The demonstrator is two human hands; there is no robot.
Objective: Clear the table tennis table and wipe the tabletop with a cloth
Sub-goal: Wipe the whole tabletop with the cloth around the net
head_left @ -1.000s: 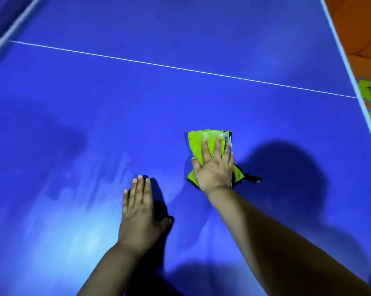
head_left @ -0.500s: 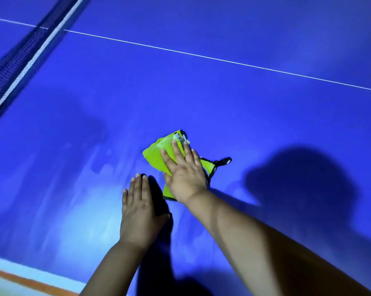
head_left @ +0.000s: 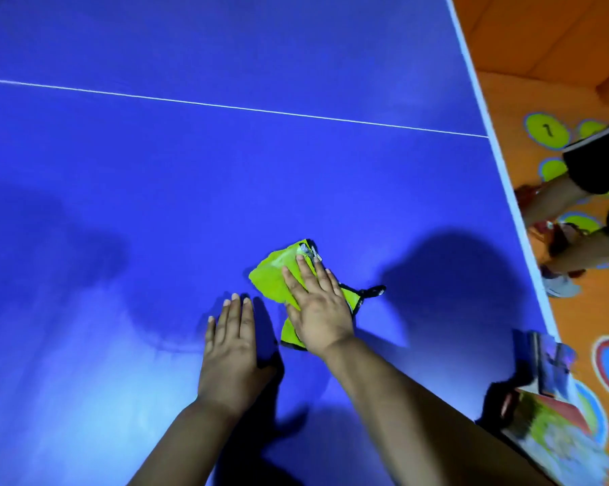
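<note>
A bright green cloth (head_left: 273, 280) with a black edge and a small black loop lies flat on the blue table tennis tabletop (head_left: 190, 177). My right hand (head_left: 317, 306) presses on it with straight fingers, covering its middle. My left hand (head_left: 231, 349) rests flat on the bare tabletop just left of the cloth, fingers straight and together. A white centre line (head_left: 225, 107) crosses the table beyond the hands.
The table's white right edge (head_left: 499, 163) runs diagonally, with orange patterned floor (head_left: 541, 64) beyond. Another person's legs and shoes (head_left: 569, 240) stand by that edge. A colourful book or box (head_left: 559, 426) lies at the near right corner. Shadows fall across the tabletop.
My right hand slid the cloth left toward my left hand, then a little back to the right. The view swung from the net side back to the table's right edge. My left hand stayed planted.
</note>
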